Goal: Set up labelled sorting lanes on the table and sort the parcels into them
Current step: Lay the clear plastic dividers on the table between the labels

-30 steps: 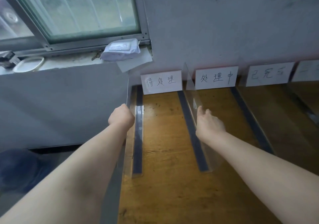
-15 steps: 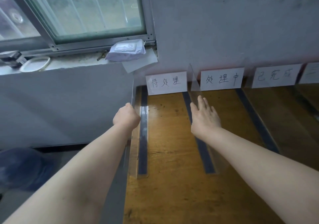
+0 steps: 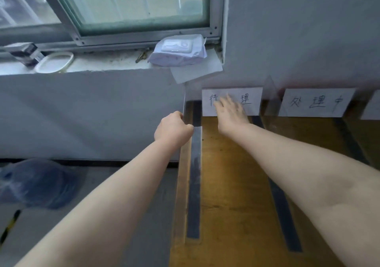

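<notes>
Wipes packet [image 3: 178, 50] on the far windowsill; clear divider [image 3: 272, 102] between two labels. Left hand [image 3: 172, 128] is clenched on the clear panel [image 3: 186, 143] at the surface's [image 3: 232, 184] left edge. Right hand [image 3: 229, 111], fingers spread and holding nothing, covers the left label [image 3: 249, 101].

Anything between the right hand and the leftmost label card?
Nothing visible. The right hand is open and already over the leftmost label card, covering its middle character. The left hand grips the clear divider to the card's left, out of the way.
</notes>
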Available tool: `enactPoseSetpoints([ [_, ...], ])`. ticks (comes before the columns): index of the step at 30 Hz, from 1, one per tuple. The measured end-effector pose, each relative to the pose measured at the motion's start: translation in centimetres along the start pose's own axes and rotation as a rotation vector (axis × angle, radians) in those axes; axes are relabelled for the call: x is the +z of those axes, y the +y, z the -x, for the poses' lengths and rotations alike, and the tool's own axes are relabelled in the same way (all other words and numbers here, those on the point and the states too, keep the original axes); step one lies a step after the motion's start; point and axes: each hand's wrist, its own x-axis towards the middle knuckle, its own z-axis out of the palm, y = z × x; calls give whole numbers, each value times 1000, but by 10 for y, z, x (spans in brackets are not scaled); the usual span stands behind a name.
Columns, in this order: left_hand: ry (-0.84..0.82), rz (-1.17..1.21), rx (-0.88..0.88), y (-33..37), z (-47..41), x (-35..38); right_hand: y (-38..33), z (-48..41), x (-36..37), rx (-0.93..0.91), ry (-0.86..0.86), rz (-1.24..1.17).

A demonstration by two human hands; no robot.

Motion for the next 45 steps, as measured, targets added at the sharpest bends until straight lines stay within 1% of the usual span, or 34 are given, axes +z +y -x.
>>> enactPoseSetpoints([
  [5, -79, 60, -23, 11, -19, 1, 12, -53, 1, 83, 66, 87],
  [10, -85, 44, 4, 10, -32, 4, 17, -80, 5, 126, 121, 173],
  [13, -94, 28, 13, 8, -34, 8, 19, -91, 9, 156, 159, 143],
  [21, -95, 22, 34, 10, -33, 11, 31, -115, 0, 143, 215, 70],
  [27, -91, 45, 14, 9, -31, 8, 37, -122, 8, 120, 3, -23],
  [33, -77, 31, 7, 8, -31, 8, 41, -122, 5, 114, 95, -135],
  [38, -89, 14, 37, 9, -30, 11, 43, -120, 6, 151, 137, -291],
  [42, -101, 22, 59, 11, -28, 14, 42, -117, 10, 150, 164, -302],
  [45, -110, 18, 43, 14, -29, 15, 41, -115, 10, 120, 135, -279],
])
